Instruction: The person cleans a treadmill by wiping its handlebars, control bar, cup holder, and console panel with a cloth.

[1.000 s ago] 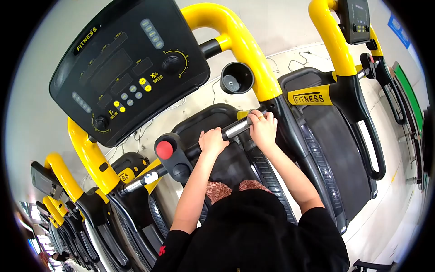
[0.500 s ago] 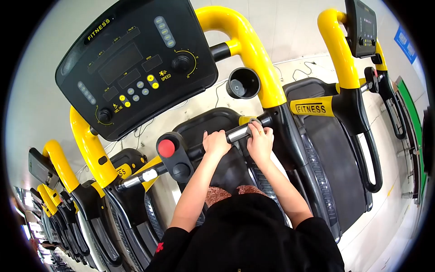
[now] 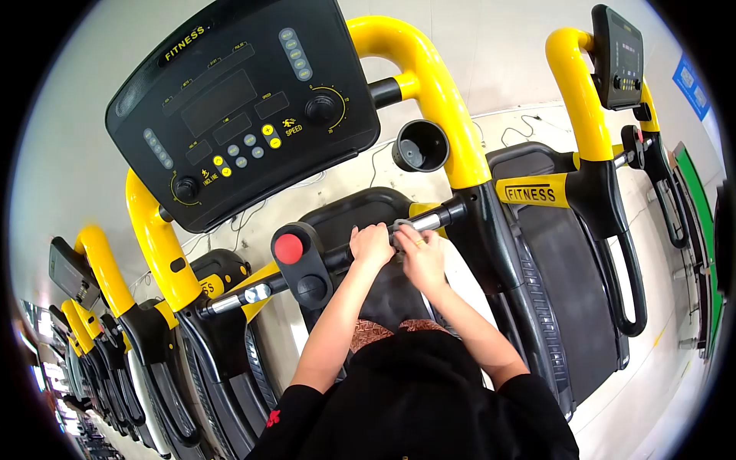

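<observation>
My left hand (image 3: 372,245) is wrapped round the black middle of the treadmill's crossbar (image 3: 337,259), just right of the red stop button (image 3: 288,248). Close beside it, my right hand (image 3: 422,259) is closed on a small grey cloth (image 3: 401,225), pressed against the bar. Most of the cloth is hidden under the fingers. To the right of that hand, a bare silver section of the bar shows. Above the hands stands the black treadmill console (image 3: 230,115), its displays dark.
A black cup holder (image 3: 421,146) sits on the yellow right upright (image 3: 460,146). Another treadmill (image 3: 560,261) stands to the right, and several more line up on the left. Cables (image 3: 521,129) lie on the floor by the wall.
My right hand has slid left along the bar with the grey cloth, from the silver section towards my left hand. The left hand keeps its place on the bar. The view has shifted slightly.
</observation>
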`<action>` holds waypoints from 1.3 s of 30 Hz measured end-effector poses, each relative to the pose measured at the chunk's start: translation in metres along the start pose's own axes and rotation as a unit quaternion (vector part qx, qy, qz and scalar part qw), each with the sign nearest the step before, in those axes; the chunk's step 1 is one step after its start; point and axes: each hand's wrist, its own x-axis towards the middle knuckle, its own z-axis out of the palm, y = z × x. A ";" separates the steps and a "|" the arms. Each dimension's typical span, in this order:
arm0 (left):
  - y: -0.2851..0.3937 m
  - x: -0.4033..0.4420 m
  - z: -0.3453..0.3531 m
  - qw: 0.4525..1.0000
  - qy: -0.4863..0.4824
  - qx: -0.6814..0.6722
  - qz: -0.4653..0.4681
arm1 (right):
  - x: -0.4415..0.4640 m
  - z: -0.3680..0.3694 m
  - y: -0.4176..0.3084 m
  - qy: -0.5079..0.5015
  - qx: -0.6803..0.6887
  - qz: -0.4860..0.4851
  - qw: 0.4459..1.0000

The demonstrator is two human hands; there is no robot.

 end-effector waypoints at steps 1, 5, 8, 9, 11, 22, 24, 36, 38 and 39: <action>0.000 -0.001 -0.001 1.000 -0.010 0.002 -0.004 | 0.001 -0.003 0.010 0.013 -0.013 0.007 1.000; -0.001 -0.003 -0.001 1.000 -0.009 -0.015 -0.014 | 0.011 -0.028 0.049 0.028 -0.079 0.063 0.995; 0.001 -0.003 0.000 1.000 0.002 -0.007 -0.018 | 0.012 -0.023 0.041 0.041 -0.078 0.076 0.993; 0.001 -0.003 0.001 1.000 0.009 -0.002 -0.019 | 0.011 -0.018 0.034 0.052 -0.082 0.102 0.990; 0.001 -0.002 -0.003 1.000 0.001 -0.007 -0.014 | 0.010 -0.017 0.008 0.027 -0.047 0.102 0.993; -0.001 -0.004 -0.002 1.000 -0.003 0.000 -0.003 | 0.010 -0.017 0.015 0.006 0.052 0.047 0.998; 0.000 -0.004 -0.001 1.000 0.000 0.005 -0.009 | 0.012 -0.022 0.028 0.020 0.050 0.092 0.994; 0.002 -0.002 -0.011 0.999 -0.039 0.002 -0.017 | 0.013 -0.030 0.055 0.006 0.013 0.108 0.994; 0.001 -0.001 -0.010 0.999 -0.047 -0.002 -0.019 | 0.033 -0.046 0.052 0.007 -0.027 0.110 0.994; 0.002 0.000 -0.009 0.999 -0.047 -0.005 -0.021 | 0.044 -0.051 0.050 -0.002 -0.058 0.119 0.991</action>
